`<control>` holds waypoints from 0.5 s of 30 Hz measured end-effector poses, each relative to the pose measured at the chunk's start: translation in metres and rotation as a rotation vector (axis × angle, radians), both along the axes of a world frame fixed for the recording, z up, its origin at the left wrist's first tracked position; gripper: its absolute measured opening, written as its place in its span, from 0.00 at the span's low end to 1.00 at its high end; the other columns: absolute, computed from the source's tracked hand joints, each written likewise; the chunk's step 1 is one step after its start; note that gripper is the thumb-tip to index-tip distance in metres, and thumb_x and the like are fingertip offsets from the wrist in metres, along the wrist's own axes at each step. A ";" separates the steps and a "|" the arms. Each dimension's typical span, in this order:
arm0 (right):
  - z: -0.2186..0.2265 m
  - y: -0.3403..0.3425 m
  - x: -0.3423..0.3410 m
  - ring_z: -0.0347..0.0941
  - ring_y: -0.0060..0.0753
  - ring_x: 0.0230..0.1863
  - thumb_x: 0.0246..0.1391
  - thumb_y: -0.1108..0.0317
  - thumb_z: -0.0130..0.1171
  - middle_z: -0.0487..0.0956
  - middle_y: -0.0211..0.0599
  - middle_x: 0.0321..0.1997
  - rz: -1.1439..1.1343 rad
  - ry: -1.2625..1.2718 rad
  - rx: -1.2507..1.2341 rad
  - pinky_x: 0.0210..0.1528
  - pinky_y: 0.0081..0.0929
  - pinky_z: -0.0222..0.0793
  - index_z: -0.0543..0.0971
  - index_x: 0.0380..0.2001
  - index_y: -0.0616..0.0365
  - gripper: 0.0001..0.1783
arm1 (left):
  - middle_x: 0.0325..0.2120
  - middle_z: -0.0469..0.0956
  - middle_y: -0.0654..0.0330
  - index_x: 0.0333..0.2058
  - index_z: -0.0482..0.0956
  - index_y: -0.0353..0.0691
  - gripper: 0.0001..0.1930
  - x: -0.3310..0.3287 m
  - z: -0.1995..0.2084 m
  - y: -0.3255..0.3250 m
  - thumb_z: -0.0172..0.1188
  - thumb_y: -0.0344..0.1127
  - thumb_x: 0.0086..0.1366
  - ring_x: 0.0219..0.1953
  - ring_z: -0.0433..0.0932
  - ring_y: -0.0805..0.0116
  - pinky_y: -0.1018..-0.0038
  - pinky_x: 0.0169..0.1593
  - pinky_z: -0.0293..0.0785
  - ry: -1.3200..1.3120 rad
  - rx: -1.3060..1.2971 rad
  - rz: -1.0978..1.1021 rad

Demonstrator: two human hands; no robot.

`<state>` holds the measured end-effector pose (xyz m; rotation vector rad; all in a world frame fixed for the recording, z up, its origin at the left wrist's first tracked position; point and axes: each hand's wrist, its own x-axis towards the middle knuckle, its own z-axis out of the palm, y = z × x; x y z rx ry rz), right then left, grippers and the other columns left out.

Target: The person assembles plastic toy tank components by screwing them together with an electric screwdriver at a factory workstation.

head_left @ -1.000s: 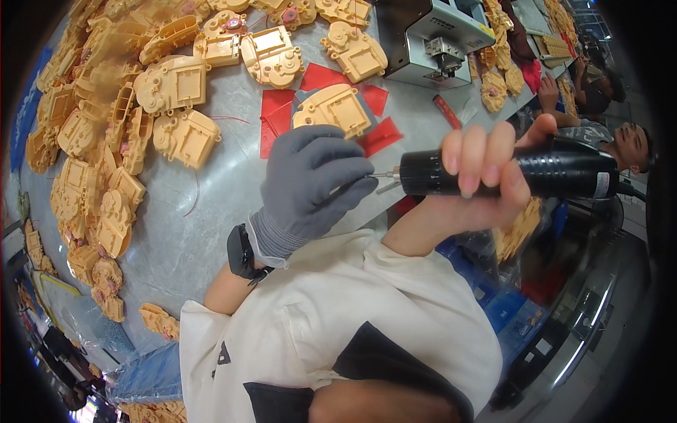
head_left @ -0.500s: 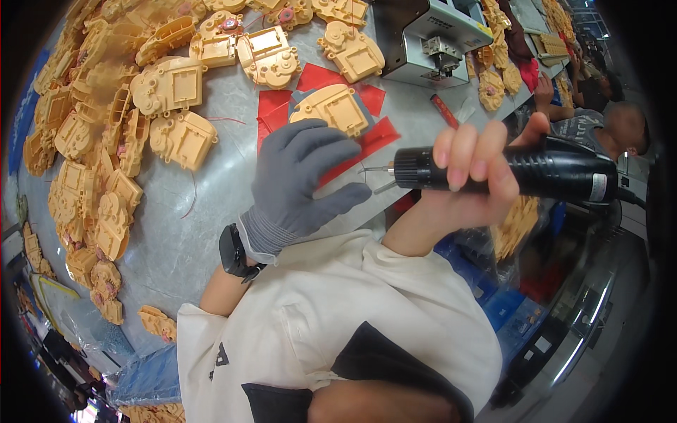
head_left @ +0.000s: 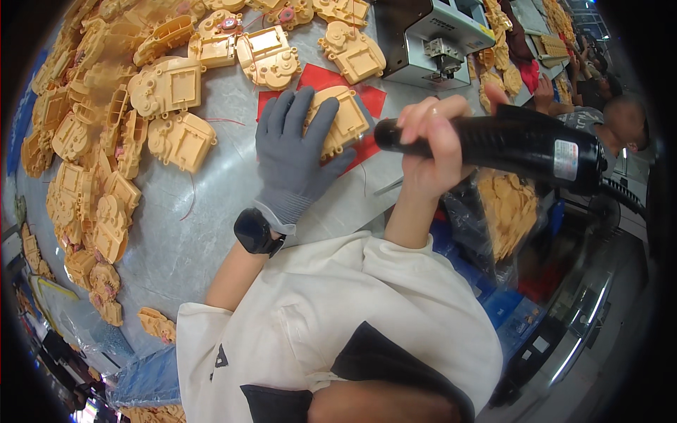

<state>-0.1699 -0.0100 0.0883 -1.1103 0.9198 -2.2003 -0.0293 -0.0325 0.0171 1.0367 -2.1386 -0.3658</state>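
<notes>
My left hand [head_left: 295, 148], in a grey knitted glove, lies at the left side of a yellow plastic housing [head_left: 347, 118]. Its index finger rests over the housing's edge and the thumb reaches along the lower side, so the part sits between them. Beneath the housing is a red fixture [head_left: 370, 99] on the metal table. My bare right hand [head_left: 438, 137] is wrapped round a black electric screwdriver [head_left: 518, 144], held level just right of the housing. The screwdriver's nose points left toward the part; its bit cannot be made out.
Many similar yellow housings [head_left: 169, 88] are heaped along the left and far side of the grey metal table [head_left: 233, 183]. A boxy machine [head_left: 441, 49] stands at the far right. Cable [head_left: 624, 194] trails from the screwdriver. Another person [head_left: 613, 127] sits at the right.
My left hand has moved up against the housing, which now sits turned and a little nearer me. The screwdriver has swung so its nose is higher and further left.
</notes>
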 end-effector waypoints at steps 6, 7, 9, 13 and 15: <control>0.001 0.003 0.004 0.63 0.27 0.14 0.44 0.79 0.47 0.66 0.36 0.17 -0.032 0.184 0.117 0.24 0.31 0.67 0.51 0.57 0.60 0.34 | 0.50 0.65 0.52 0.49 0.71 0.47 0.34 0.004 0.000 0.000 0.69 0.46 0.41 0.52 0.62 0.49 0.56 0.54 0.61 0.029 -0.005 -0.014; 0.000 0.002 0.004 0.63 0.27 0.14 0.44 0.79 0.47 0.66 0.36 0.17 -0.030 0.183 0.120 0.24 0.31 0.67 0.51 0.57 0.60 0.34 | 0.50 0.65 0.52 0.49 0.71 0.47 0.34 0.004 -0.001 -0.001 0.69 0.46 0.40 0.52 0.62 0.49 0.56 0.54 0.61 0.029 0.000 -0.020; -0.003 0.002 0.004 0.63 0.27 0.14 0.44 0.78 0.48 0.66 0.37 0.17 -0.014 0.187 0.133 0.23 0.31 0.66 0.51 0.56 0.61 0.34 | 0.51 0.65 0.52 0.49 0.71 0.47 0.34 0.004 -0.004 -0.001 0.69 0.46 0.40 0.52 0.63 0.49 0.56 0.54 0.61 0.029 0.009 -0.024; -0.004 0.001 0.003 0.63 0.28 0.14 0.43 0.78 0.49 0.66 0.36 0.17 0.003 0.220 0.169 0.23 0.31 0.66 0.51 0.55 0.60 0.34 | 0.50 0.65 0.52 0.49 0.71 0.47 0.34 0.006 -0.005 -0.002 0.69 0.46 0.40 0.52 0.63 0.49 0.56 0.54 0.62 0.033 0.023 -0.027; -0.005 0.000 0.002 0.63 0.28 0.14 0.43 0.78 0.50 0.65 0.35 0.17 0.005 0.286 0.210 0.23 0.31 0.66 0.52 0.53 0.58 0.32 | 0.50 0.66 0.53 0.49 0.71 0.47 0.34 0.006 -0.006 -0.003 0.69 0.46 0.40 0.52 0.63 0.49 0.56 0.53 0.62 0.039 0.032 -0.030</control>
